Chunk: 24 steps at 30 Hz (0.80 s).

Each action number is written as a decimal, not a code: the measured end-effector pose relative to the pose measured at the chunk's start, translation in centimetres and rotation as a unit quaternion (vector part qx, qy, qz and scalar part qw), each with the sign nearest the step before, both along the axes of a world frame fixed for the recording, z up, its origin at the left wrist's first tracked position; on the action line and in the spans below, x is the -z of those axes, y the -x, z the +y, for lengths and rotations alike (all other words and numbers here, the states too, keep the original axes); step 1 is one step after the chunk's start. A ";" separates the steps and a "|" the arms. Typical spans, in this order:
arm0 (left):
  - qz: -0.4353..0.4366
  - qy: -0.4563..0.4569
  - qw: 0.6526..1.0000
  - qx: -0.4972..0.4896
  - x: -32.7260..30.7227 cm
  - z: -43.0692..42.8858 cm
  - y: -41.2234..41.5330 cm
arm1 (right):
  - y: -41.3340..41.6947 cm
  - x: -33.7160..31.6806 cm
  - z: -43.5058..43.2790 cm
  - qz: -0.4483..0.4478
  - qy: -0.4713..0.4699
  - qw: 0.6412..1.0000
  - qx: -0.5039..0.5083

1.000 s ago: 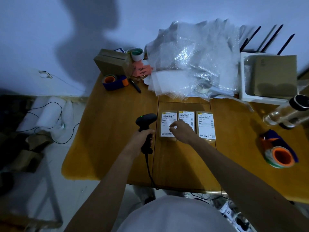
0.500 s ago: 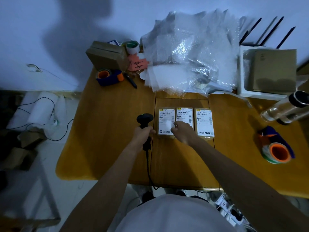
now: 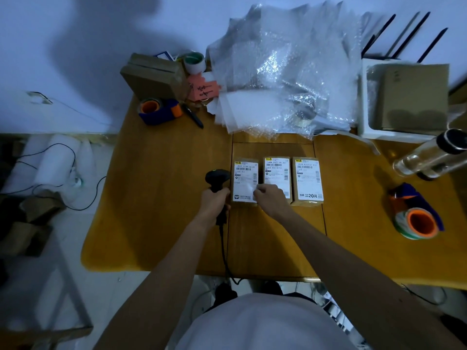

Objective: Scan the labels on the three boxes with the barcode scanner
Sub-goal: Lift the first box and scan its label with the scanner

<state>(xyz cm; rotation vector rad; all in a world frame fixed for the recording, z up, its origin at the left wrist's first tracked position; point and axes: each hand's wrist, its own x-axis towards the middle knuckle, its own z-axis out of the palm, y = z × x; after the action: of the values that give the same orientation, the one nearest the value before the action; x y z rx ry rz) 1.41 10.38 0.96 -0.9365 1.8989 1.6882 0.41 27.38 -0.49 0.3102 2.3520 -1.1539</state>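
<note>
Three small brown boxes with white labels lie side by side on the wooden table point(image 3: 156, 198): the left box point(image 3: 244, 176), the middle box point(image 3: 276, 170) and the right box point(image 3: 307, 180). My left hand point(image 3: 213, 203) grips the handle of a black corded barcode scanner point(image 3: 217, 178), held just left of the left box. My right hand point(image 3: 269, 198) rests with closed fingertips on the near ends of the left and middle boxes, covering part of the middle label.
A heap of bubble wrap point(image 3: 283, 72) lies behind the boxes. Tape dispensers sit at back left point(image 3: 158, 111) and at right point(image 3: 417, 218). A cardboard box point(image 3: 154, 77), a white bin point(image 3: 404, 97) and a clear bottle point(image 3: 429, 155) are also on the table.
My right hand has slid a little toward me and left along the labels, onto the gap between the left and middle boxes. The scanner stays beside the left box.
</note>
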 end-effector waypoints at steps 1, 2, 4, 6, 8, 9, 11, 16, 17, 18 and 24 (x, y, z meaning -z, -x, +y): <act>-0.002 0.006 1.000 -0.004 0.0 -0.4 -0.2 | -0.2 0.0 -0.4 0.002 0.003 1.000 -0.004; -0.004 0.011 1.000 -0.007 0.1 -0.9 -0.4 | -0.3 0.0 -0.8 0.005 0.003 1.000 -0.005; -0.009 0.016 1.000 -0.016 0.1 -1.7 -0.8 | -0.4 -0.2 -1.7 0.014 0.006 1.000 -0.009; -0.012 0.014 1.000 -0.023 0.0 -2.5 -1.2 | -0.4 -0.4 -2.5 0.015 0.012 1.000 -0.017; -0.012 0.010 1.000 -0.024 0.0 -3.1 -1.7 | -0.7 -0.7 -3.5 -0.012 0.033 0.999 -0.023; -0.009 0.006 1.000 -0.025 0.0 -3.3 -1.7 | -0.6 -0.8 -4.0 -0.025 0.047 0.998 -0.019; -0.005 -0.001 1.000 -0.011 -0.3 -3.6 -1.9 | -0.7 -0.7 -4.8 -0.039 0.068 0.997 0.002; 0.017 -0.014 1.000 -0.004 -1.2 -4.2 -2.6 | -0.6 0.0 -5.8 -0.067 0.082 0.993 0.045; 0.020 -0.016 1.000 -0.006 -1.4 -4.3 -2.6 | -0.5 -0.1 -5.6 -0.071 0.084 0.993 0.048; 0.023 -0.017 1.000 -0.006 -1.4 -4.4 -2.6 | -0.4 -0.1 -5.5 -0.071 0.086 0.993 0.050; 0.045 0.012 0.998 0.040 -1.7 -3.6 -2.2 | 0.3 -1.1 -5.0 -0.025 0.086 0.994 0.069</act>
<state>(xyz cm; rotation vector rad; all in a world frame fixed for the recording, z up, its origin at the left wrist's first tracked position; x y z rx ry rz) 3.60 6.79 2.63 -0.7939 1.9918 1.6911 0.15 22.34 0.61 0.4418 2.1987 -1.3882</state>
